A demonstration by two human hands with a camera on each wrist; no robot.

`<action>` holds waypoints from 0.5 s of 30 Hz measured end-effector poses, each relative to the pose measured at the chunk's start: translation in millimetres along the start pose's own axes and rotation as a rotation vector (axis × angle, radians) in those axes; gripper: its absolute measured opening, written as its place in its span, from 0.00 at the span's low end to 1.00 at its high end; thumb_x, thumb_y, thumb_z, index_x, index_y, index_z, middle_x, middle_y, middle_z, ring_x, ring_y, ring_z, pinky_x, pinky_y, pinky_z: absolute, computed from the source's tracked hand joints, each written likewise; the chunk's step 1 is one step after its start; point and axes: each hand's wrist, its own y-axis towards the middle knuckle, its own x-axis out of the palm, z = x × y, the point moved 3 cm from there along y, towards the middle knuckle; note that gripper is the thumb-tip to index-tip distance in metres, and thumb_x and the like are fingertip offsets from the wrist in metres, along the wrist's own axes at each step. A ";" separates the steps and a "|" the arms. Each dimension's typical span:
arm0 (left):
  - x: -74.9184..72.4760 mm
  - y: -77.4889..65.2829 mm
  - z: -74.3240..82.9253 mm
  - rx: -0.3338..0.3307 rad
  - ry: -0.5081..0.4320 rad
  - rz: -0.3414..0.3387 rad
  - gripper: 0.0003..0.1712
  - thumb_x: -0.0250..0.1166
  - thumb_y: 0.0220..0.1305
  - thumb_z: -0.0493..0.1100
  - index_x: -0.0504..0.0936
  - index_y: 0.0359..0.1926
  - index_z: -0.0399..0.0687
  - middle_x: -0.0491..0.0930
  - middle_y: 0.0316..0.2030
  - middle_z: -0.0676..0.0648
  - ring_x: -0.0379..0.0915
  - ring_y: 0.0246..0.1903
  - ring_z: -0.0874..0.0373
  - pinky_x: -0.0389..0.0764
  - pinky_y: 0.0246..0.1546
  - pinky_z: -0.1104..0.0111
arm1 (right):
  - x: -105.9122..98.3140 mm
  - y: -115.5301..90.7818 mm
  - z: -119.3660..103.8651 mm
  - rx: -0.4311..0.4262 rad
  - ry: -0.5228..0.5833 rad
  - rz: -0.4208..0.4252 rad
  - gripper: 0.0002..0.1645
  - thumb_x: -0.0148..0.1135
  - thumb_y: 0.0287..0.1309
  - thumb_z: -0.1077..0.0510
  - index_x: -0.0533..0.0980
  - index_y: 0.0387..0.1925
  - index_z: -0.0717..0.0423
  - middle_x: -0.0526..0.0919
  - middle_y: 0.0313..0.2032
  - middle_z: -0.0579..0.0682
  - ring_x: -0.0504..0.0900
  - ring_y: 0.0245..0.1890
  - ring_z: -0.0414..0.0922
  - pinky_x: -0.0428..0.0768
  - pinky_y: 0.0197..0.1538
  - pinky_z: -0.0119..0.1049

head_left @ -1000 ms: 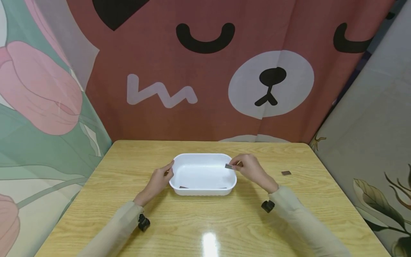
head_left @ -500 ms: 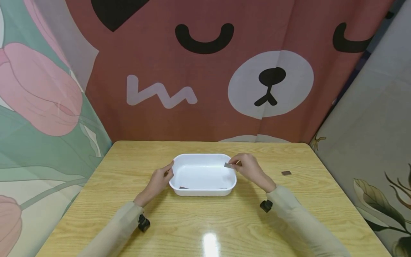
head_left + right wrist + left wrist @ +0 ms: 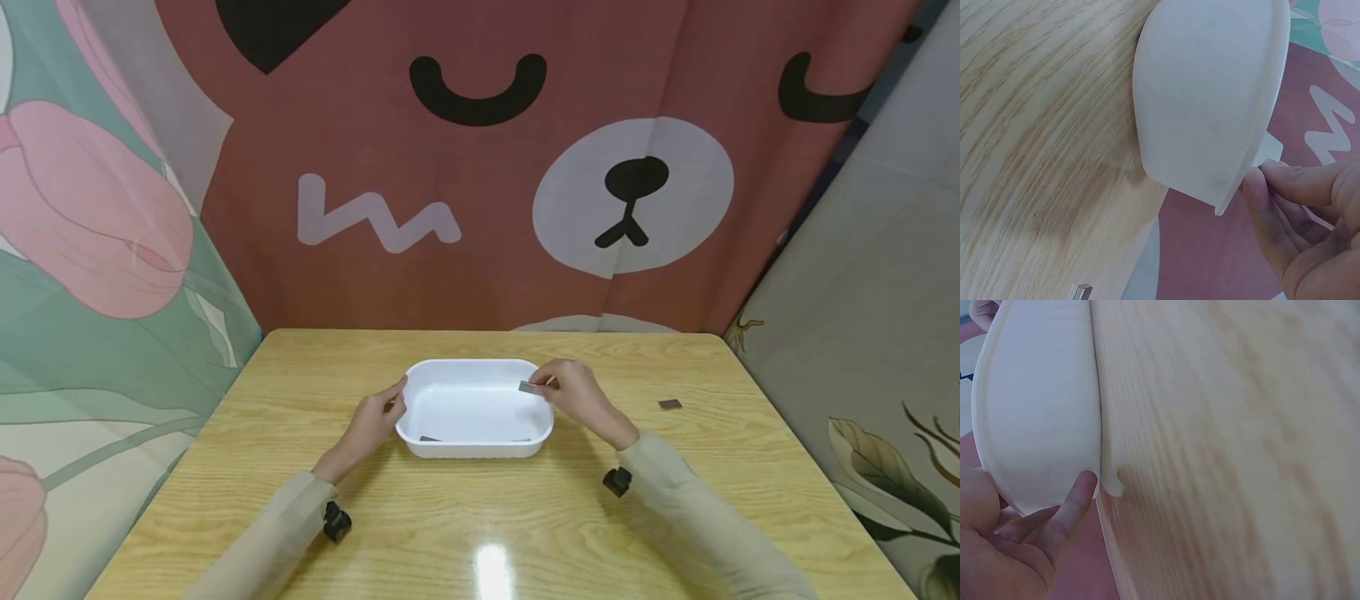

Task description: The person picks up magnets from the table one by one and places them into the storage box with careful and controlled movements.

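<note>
A white basin stands on the table. My left hand grips its left rim, fingers against the outer wall in the left wrist view. At the right rim, my right hand pinches a small flat grey rectangular piece between thumb and finger, its free end over the basin's inside. The right wrist view shows the piece beyond the rim, partly hidden by it. Inside the basin, a dark flat piece lies at the front left, partly behind the front wall. A thin dark edge shows at the front right.
Another small dark rectangular piece lies on the wooden table, right of the basin. A reddish printed curtain hangs behind the table's far edge, with patterned cloths at both sides.
My right hand has shifted slightly left with the grey piece, bringing it a little further over the basin. The left hand and the basin stay in place.
</note>
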 end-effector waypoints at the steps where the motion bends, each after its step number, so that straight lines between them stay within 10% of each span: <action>1: 0.2 0.2 -0.1 0.000 0.001 -0.003 0.24 0.48 0.64 0.37 0.62 0.61 0.39 0.69 0.53 0.39 0.75 0.34 0.56 0.75 0.17 0.75 | 0.2 0.1 0.0 0.000 -0.004 0.000 0.06 0.64 0.46 0.65 0.82 0.28 0.53 0.80 0.27 0.45 0.77 0.22 0.36 0.75 0.23 0.25; 15: 0.6 -1.1 1.7 0.026 -0.015 0.023 0.23 0.49 0.63 0.36 0.63 0.60 0.36 0.70 0.52 0.37 0.75 0.39 0.52 0.75 0.19 0.76 | 5.8 3.4 -0.1 0.036 0.062 -0.039 0.08 0.63 0.46 0.68 0.82 0.31 0.55 0.80 0.29 0.48 0.79 0.23 0.41 0.76 0.23 0.26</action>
